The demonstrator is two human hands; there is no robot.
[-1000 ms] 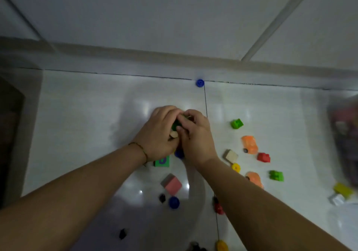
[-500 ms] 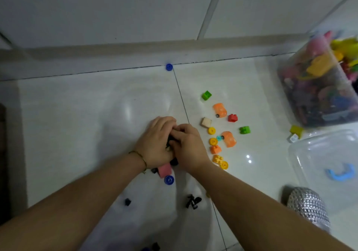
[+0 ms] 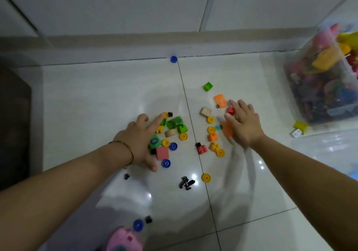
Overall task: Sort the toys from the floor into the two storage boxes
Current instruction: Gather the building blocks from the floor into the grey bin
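Small toys lie scattered on the white tile floor. My left hand (image 3: 138, 141) is spread flat beside a cluster with a green car (image 3: 174, 122), a pink cube (image 3: 162, 153), a green number block (image 3: 154, 141) and blue wheels (image 3: 173, 146). My right hand (image 3: 243, 123) is spread flat over an orange car (image 3: 227, 129) and touches a red brick (image 3: 230, 111). Another orange car (image 3: 220, 100), a wooden cube (image 3: 205, 111) and yellow wheels (image 3: 210, 119) lie close by. A clear storage box (image 3: 317, 87) full of toys stands at the right.
A second clear box or lid (image 3: 329, 150) lies at the right edge, with a yellow brick (image 3: 300, 126) before it. A pink toy (image 3: 124, 241) sits at the bottom. Black small parts (image 3: 186, 183) lie near me. A blue wheel (image 3: 173, 59) rests by the wall. Dark furniture (image 3: 13, 124) stands left.
My hands were clasped together over a green toy; they have parted and opened, the left staying by the green cluster, the right moving right onto the orange car. The camera view shifted right.
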